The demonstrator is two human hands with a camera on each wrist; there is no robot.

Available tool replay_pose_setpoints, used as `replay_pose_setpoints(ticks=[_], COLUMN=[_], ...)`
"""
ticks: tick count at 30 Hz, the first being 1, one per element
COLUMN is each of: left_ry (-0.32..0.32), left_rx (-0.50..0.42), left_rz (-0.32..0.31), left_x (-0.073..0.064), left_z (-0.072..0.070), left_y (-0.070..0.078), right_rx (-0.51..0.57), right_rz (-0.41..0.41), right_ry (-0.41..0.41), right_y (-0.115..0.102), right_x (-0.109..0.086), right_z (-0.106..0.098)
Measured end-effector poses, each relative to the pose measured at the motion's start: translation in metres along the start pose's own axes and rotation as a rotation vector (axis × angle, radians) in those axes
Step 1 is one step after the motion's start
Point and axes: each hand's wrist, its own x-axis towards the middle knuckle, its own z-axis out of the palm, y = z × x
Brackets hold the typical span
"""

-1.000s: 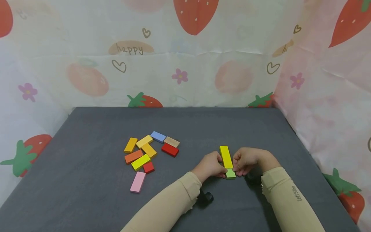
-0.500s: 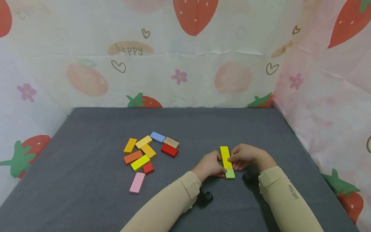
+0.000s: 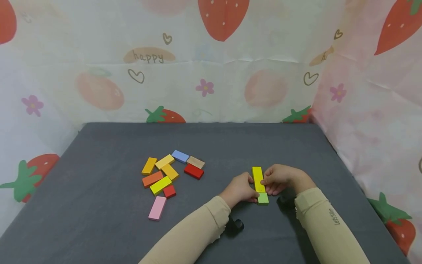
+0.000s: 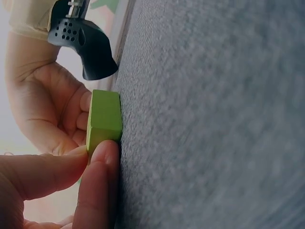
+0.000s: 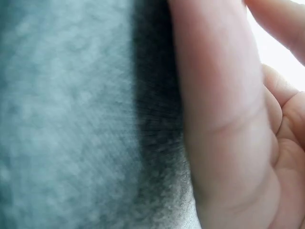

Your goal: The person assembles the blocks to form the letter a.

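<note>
A long yellow block (image 3: 258, 179) lies right of centre on the dark tabletop. At its near end a light green block (image 3: 262, 198) adjoins it; whether the yellow overlaps the green I cannot tell. My left hand (image 3: 239, 188) is on their left side. In the left wrist view its thumb (image 4: 45, 172) and a finger touch one corner of the green block (image 4: 105, 112), thumb at the upper edge, finger lower. My right hand (image 3: 282, 179), fingers curled, holds the yellow block's right edge with one fingertip over its top. The right wrist view shows mostly blurred fingers (image 5: 224, 105).
Left of centre lies a loose group of coloured blocks: blue (image 3: 180, 156), tan (image 3: 196, 162), red (image 3: 193, 171), orange (image 3: 152, 179), pink (image 3: 157, 208) and several others. A dark curved wrist device (image 3: 234, 227) sits below the left wrist. Printed curtains border the table.
My right hand has moved away from the green block, up along to the yellow block's right edge, then stayed there. The left hand and the blocks have hardly shifted.
</note>
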Motion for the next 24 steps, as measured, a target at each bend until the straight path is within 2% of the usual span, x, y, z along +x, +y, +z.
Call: replay_pose_setpoints(ticks=[7,13,24], left_ry=[0.0,-0.027,-0.032], left_rx=[-0.005,-0.031,-0.032], left_rz=[0.002,-0.006,-0.01], left_x=[-0.0034,-0.0044,-0.0038], left_z=[0.0024,0.0014,-0.0005], left_y=[0.0001,0.0003,-0.0001], right_rx=[-0.008,-0.027,0.015], right_rz=[0.009,-0.002,-0.009], right_ry=[-0.012,-0.025,-0.047], right_y=[-0.0004,-0.0001,-0.0003], right_x=[-0.0022,-0.0044,-0.0036], right_z=[-0.0003,0.0007,0.0031])
